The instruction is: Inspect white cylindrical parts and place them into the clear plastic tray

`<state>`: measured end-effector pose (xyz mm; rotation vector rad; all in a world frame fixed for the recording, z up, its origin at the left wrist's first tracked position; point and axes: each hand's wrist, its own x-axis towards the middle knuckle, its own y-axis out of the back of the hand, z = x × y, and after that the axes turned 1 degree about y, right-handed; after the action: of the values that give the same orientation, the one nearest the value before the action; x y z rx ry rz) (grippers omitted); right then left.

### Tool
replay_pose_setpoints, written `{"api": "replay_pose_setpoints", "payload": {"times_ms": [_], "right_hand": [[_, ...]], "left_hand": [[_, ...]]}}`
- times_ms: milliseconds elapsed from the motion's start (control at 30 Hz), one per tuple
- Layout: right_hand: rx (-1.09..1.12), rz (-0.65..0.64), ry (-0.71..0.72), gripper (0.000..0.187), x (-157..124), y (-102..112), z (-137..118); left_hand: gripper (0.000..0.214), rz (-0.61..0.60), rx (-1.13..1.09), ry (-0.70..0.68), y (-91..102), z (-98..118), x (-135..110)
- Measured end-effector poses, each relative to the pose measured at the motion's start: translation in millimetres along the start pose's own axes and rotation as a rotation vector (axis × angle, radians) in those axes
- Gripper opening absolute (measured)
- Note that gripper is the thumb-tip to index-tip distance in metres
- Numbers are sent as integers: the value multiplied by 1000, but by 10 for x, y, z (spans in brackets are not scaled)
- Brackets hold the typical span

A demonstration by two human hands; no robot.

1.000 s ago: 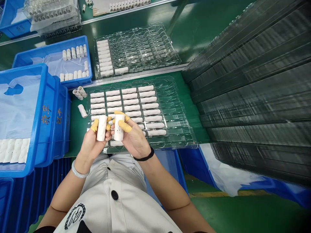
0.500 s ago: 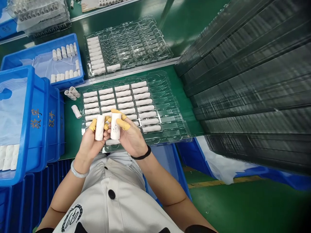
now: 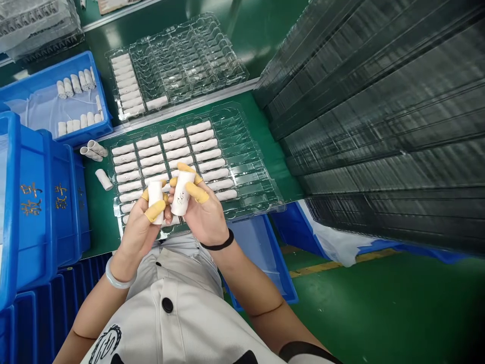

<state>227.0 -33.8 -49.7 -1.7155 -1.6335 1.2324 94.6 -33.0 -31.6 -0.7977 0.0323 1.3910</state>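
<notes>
Yellow finger cots cover several fingertips on both hands. My left hand (image 3: 141, 222) is closed around a white tube (image 3: 155, 191), its thumb lying across the lower part. Close beside it, my right hand (image 3: 206, 215) grips a second white tube (image 3: 181, 194) with dark markings on its side, tilted slightly. Both tubes are held up over the near edge of a clear plastic tray (image 3: 246, 167). Rows of white tubes (image 3: 175, 144) fill the left and middle of that tray, and its right-hand slots show no tubes.
Three loose tubes, one of them a single tube (image 3: 103, 179), lie left of the tray. Behind is another clear tray (image 3: 182, 55) with one column of tubes and one more. Blue bins (image 3: 41, 222) stand at left, beside a shallow blue bin (image 3: 96, 91). Stacked dark trays (image 3: 379, 126) rise at right.
My left thumb has come round onto the front of its tube. The right-hand tube has tilted from near upright. The whole view has shifted, so the surroundings sit further left.
</notes>
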Motion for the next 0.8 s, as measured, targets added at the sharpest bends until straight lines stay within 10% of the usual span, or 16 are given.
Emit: {"api": "replay_pose_setpoints", "payload": {"times_ms": [800], "right_hand": [[-133, 230, 133, 58, -176, 150, -100]], "left_hand": [[44, -54, 379, -82, -202, -322, 39]]}}
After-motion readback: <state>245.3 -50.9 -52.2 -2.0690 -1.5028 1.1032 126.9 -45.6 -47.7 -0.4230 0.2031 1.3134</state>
